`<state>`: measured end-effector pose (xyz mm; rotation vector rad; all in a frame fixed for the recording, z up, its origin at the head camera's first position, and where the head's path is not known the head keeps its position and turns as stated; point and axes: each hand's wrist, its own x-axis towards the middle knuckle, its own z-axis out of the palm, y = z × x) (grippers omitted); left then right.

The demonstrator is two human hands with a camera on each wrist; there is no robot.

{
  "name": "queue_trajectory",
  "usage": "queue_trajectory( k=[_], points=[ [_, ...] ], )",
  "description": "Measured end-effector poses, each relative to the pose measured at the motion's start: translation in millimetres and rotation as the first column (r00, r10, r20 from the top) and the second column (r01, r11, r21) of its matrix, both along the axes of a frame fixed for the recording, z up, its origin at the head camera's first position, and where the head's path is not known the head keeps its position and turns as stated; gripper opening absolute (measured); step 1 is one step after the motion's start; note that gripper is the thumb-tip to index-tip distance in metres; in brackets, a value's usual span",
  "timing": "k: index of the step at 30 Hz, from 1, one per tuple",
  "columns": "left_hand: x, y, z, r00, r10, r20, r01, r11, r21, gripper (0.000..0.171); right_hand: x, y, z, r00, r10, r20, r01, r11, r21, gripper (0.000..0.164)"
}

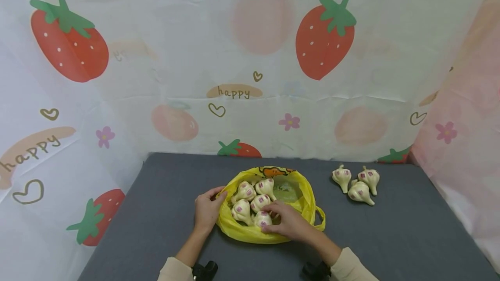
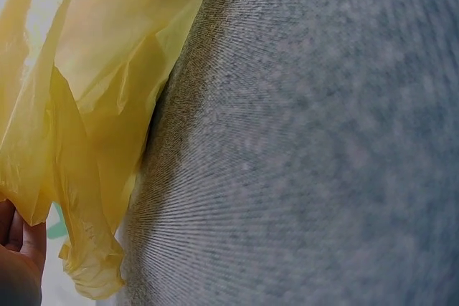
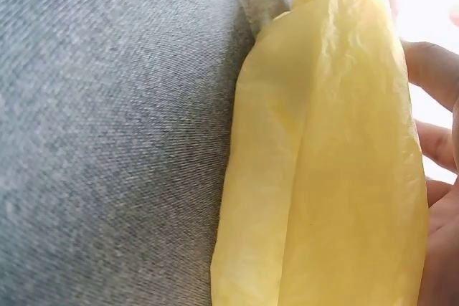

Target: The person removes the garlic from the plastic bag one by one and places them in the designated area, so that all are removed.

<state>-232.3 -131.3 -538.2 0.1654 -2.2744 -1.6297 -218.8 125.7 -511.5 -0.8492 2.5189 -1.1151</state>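
A yellow plastic bag (image 1: pixel 254 236) stands with its mouth spread wide on the dark table, several garlic bulbs (image 1: pixel 242 210) inside its left half. My left hand (image 1: pixel 207 210) pinches the bag's left rim between thumb and fingers. Reaching into the mouth from the right, my right hand (image 1: pixel 290 222) grips a garlic bulb (image 1: pixel 262 219) near the front side. In the left wrist view, the bag's wall (image 2: pixel 107 77) hides part of the left hand (image 2: pixel 21 259). The bag (image 3: pixel 337 170) likewise covers the right fingertips in the right wrist view, beside the visible right hand (image 3: pixel 441 249).
Three more garlic bulbs (image 1: pixel 360 191) lie grouped on the table's back right. A bag handle (image 1: pixel 321 219) loops out at the bag's right side. Behind the grey table (image 1: pixel 164 185) hangs a strawberry-print cloth (image 1: pixel 175 68), which also runs along both sides.
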Motion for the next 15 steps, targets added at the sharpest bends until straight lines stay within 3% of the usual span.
queue_trajectory(
  k=[15],
  points=[
    [-1.6, 0.7, 0.3, 1.000, 0.000, -0.001, 0.000, 1.000, 0.004, 0.021, -0.3, 5.8, 19.5, 0.996, -0.083, -0.025, 0.079, 0.989, -0.121, 0.046]
  ],
)
